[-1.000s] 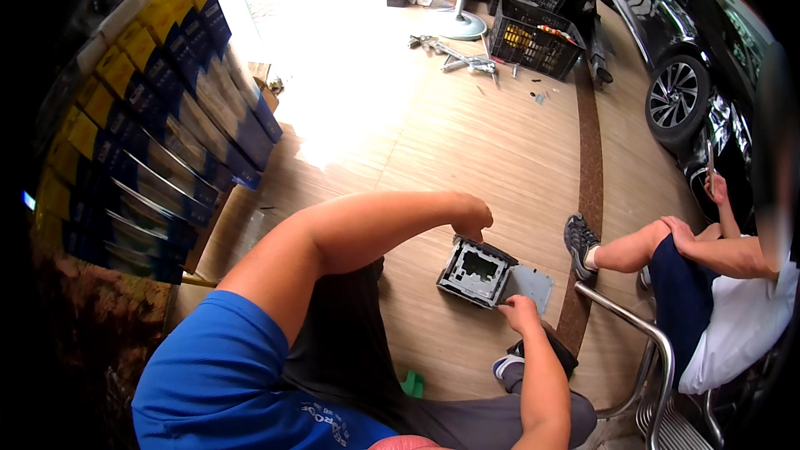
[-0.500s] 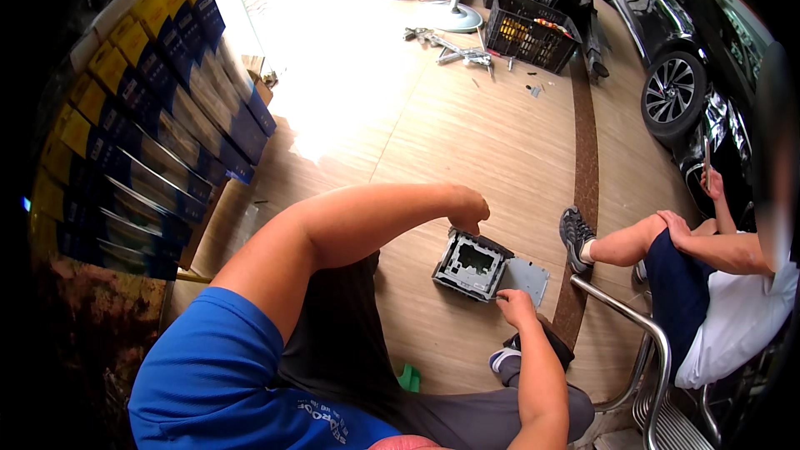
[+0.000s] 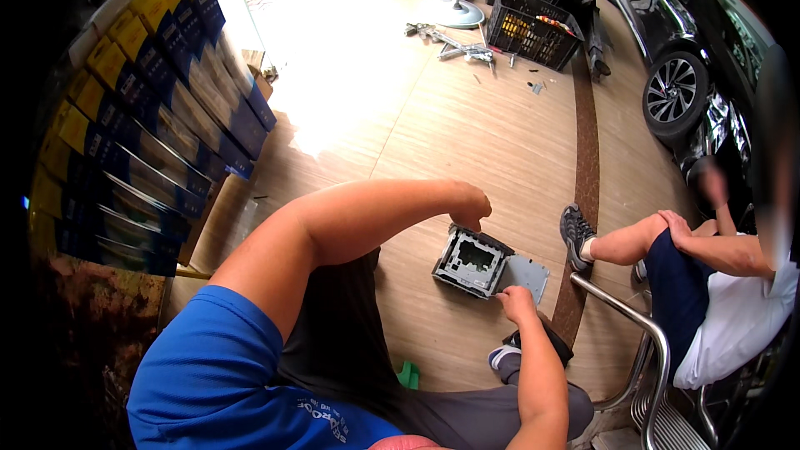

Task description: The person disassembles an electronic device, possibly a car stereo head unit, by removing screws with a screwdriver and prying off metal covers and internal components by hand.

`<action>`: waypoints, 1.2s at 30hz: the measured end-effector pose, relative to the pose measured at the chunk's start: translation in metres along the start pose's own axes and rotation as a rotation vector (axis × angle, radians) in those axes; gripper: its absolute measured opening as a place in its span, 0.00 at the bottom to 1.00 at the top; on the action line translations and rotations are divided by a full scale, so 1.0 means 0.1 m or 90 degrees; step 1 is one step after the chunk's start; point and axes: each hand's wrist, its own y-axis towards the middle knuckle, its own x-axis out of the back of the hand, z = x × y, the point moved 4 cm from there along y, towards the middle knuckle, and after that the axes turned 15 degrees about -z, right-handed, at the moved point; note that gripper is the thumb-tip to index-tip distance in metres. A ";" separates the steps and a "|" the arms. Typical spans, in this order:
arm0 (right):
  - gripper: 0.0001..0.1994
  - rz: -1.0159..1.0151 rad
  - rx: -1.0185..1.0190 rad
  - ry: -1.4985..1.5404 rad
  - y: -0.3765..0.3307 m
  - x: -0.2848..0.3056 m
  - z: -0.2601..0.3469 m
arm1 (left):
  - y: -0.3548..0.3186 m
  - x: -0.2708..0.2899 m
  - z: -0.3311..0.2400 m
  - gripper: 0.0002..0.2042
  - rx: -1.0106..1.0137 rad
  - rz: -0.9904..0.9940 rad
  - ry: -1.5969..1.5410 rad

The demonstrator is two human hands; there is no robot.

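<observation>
A boxy electronic unit (image 3: 469, 262), grey metal with black sides and an irregular dark opening in its upper face, rests on the floor before me. My left hand (image 3: 472, 207) reaches over from the left, its bent fingers closed at the unit's far edge; the fingertips are partly hidden. At the near right corner my right hand (image 3: 518, 303) is closed in a pinch. What sits between those fingers is too small to make out. A flat grey metal plate (image 3: 531, 273) lies on the floor along the unit's right side, just beyond my right hand.
A seated person (image 3: 708, 283) is at right, beside a metal-framed chair (image 3: 652, 329). A black car (image 3: 667, 25) stands behind. Farther off are black crates (image 3: 532, 37), metal parts (image 3: 462, 50) and a stand base (image 3: 452, 15). Hanging blue-and-yellow packages (image 3: 158, 117) fill the left.
Both my hands stay almost in place at the unit, with only slight shifts. The seated person's raised hand has moved and is blurred.
</observation>
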 end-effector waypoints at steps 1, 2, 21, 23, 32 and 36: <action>0.12 -0.033 0.020 0.009 -0.01 0.01 0.00 | 0.00 0.01 0.00 0.21 0.000 0.000 -0.001; 0.12 -0.067 0.041 0.018 -0.01 0.01 0.00 | 0.00 0.01 0.00 0.21 0.009 0.009 -0.002; 0.12 -0.024 -0.013 0.031 0.04 -0.07 -0.11 | -0.01 0.03 0.00 0.21 0.009 -0.018 0.008; 0.13 -0.011 -0.002 0.035 0.04 -0.03 -0.04 | -0.03 0.02 0.01 0.21 0.004 -0.013 0.005; 0.12 -0.050 0.061 0.111 0.00 -0.07 -0.08 | -0.03 0.01 0.01 0.20 0.019 -0.005 -0.010; 0.12 -0.058 0.039 0.122 -0.01 -0.10 -0.16 | -0.01 0.04 -0.03 0.20 0.008 -0.009 -0.002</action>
